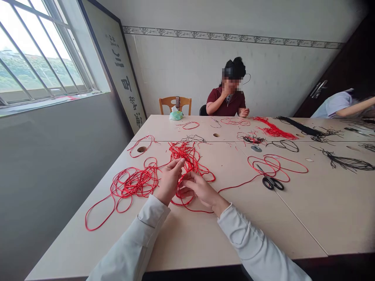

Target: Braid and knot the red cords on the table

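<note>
Head view.
- Left hand (171, 177): thumb and forefinger pinched on red cord (178, 190).
- Right hand (200, 189): fingers narrowed at same cord; grip cannot be told.
- Beyond hands: braided red bundle (186, 151); farther, green pack (176, 115), white tissue (175, 109) protruding.
- Left of left hand: red coil (136, 182).
- Right of right hand: scissors (273, 183).

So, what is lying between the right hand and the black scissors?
In the head view, a red cord runs over the tabletop between the right hand and the scissors.
</note>
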Available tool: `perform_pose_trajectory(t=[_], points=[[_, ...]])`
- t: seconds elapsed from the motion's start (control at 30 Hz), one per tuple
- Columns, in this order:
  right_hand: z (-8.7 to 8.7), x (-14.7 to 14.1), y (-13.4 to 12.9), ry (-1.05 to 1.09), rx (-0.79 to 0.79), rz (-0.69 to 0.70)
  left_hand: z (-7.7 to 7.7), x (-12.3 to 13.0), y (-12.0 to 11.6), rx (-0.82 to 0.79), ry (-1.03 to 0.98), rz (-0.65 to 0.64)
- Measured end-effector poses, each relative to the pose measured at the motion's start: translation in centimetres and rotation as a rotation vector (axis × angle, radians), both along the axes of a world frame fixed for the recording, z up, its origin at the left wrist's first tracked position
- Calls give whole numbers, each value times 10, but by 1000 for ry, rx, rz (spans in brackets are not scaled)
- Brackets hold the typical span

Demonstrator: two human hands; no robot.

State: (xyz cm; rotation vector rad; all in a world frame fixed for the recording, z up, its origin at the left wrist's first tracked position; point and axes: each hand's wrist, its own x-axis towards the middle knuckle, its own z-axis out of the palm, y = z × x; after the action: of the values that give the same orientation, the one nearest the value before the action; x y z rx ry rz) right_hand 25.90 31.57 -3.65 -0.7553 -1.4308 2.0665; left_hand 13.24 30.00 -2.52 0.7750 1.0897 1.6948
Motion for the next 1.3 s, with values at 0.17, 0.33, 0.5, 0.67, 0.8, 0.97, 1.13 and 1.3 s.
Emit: perform_pose_trajectory(t=[0.17, 0.33, 0.5, 0.67, 0.8, 0.97, 1.13, 1.3], points=[[4, 9, 8, -127, 261, 140, -4, -4, 3, -3, 110, 12], [8, 28, 28, -229, 711, -238, -13, -7, 6, -20, 249, -95], [3, 29, 33, -291, 838, -449, -15, -6, 4, -86, 363, -260], [1, 25, 34, -305, 779, -478, -9, -5, 2, -122, 238, -322], [4, 26, 35, -274, 706, -497, -9, -5, 2, -101, 230, -380], [6, 29, 36, -106, 371, -396, -8, -8, 1, -55, 384, -425], [9, 39, 42, -121, 158, -193, -1, -4, -3, -15, 703, -318], [9, 48, 48, -167, 335, -157, -4, -7, -1, -44, 540, -393]])
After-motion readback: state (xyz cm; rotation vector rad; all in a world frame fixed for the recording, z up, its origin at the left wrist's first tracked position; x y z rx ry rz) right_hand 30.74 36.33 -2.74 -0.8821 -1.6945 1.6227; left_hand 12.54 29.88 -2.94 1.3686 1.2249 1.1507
